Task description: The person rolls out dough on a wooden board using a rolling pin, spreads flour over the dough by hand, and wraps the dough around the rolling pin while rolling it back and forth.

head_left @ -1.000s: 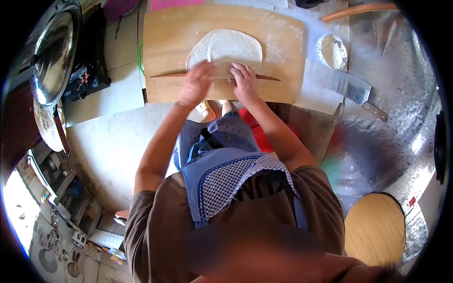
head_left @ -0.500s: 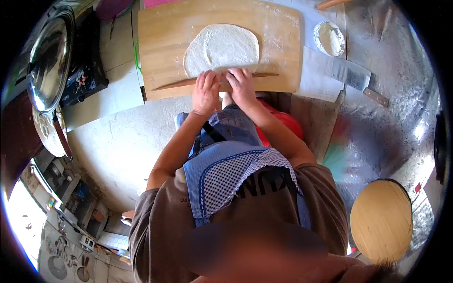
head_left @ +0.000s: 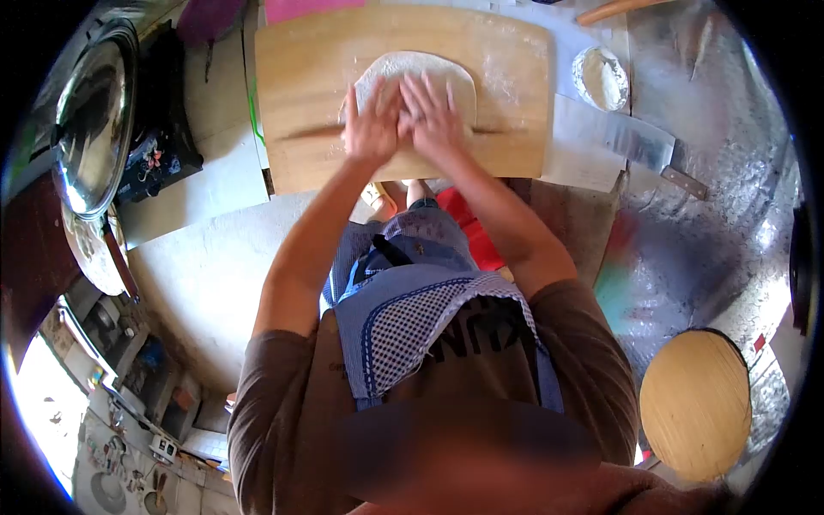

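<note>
A flat, floured sheet of dough (head_left: 419, 62) lies on the wooden board (head_left: 506, 94), its near part covered by my hands. A thin rolling pin (head_left: 311, 133) with tapering ends lies crosswise beneath my palms, and both its tips stick out past the hands. My left hand (head_left: 372, 127) is flat on the dough and pin with its fingers spread forward. Beside it, nearly touching at the thumbs, my right hand (head_left: 431, 116) lies the same way, slightly blurred. Whether dough is wrapped on the pin is hidden under the palms.
To the right are a bowl of flour (head_left: 601, 79) and a cleaver (head_left: 644, 142) on the foil-covered surface. A round wooden lid (head_left: 695, 403) stands lower right. At left, a shiny pan lid (head_left: 96, 116) sits by a black stove (head_left: 159, 163).
Both hands have moved forward over the dough, from curled fingers on the pin to flat palms with spread fingers. The dough's near part is now under them.
</note>
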`<control>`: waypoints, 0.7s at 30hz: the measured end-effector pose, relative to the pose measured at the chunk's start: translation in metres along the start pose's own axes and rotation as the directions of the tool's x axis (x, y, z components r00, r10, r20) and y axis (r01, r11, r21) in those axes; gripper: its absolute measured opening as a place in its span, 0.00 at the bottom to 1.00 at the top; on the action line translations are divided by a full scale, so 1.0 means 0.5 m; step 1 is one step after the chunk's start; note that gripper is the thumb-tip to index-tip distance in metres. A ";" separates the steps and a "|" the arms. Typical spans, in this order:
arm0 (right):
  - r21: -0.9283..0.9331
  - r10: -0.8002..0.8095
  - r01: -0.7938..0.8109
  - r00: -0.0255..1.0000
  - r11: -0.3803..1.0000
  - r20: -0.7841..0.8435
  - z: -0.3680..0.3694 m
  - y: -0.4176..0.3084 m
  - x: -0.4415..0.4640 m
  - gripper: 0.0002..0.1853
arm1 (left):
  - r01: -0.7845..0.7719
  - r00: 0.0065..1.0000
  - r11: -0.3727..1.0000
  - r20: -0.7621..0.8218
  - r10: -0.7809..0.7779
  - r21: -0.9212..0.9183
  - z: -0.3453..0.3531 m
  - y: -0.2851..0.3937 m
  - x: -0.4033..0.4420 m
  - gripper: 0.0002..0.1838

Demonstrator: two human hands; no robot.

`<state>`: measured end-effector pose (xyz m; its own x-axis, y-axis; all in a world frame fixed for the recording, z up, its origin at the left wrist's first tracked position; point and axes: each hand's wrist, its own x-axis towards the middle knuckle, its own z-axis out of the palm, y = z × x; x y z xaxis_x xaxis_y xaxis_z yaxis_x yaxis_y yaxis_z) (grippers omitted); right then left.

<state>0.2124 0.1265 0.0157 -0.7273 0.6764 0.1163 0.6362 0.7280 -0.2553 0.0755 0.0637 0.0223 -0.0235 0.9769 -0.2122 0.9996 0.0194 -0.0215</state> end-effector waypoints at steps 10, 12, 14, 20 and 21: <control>-0.102 0.104 -0.102 0.994 0.990 0.015 0.007 0.027 0.054 0.32 | 0.064 0.991 0.996 -0.110 -0.071 -0.060 -0.006 -0.021 0.059 0.37; -0.125 0.152 -0.161 0.985 0.979 -0.079 0.013 0.051 0.105 0.30 | 0.075 0.967 0.993 -0.235 -0.095 -0.094 -0.010 -0.033 0.117 0.36; -0.074 0.124 -0.131 0.988 0.989 -0.093 -0.011 0.053 0.114 0.30 | 0.045 0.933 0.977 -0.340 -0.116 -0.211 -0.017 -0.034 0.122 0.36; 0.004 0.122 -0.122 0.992 0.993 0.043 -0.004 -0.032 -0.088 0.32 | -0.063 0.984 0.906 -0.179 -0.014 -0.419 0.037 0.020 -0.074 0.37; -0.035 0.143 -0.141 0.988 0.989 0.059 -0.014 -0.025 -0.060 0.32 | -0.071 0.968 0.914 -0.248 -0.034 -0.400 0.036 0.007 -0.039 0.37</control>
<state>0.2279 0.0978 0.0220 -0.6427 0.7658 0.0219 0.7412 0.6288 -0.2351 0.0792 0.0411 0.0089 -0.0524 0.9979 0.0378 0.9219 0.0338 0.3859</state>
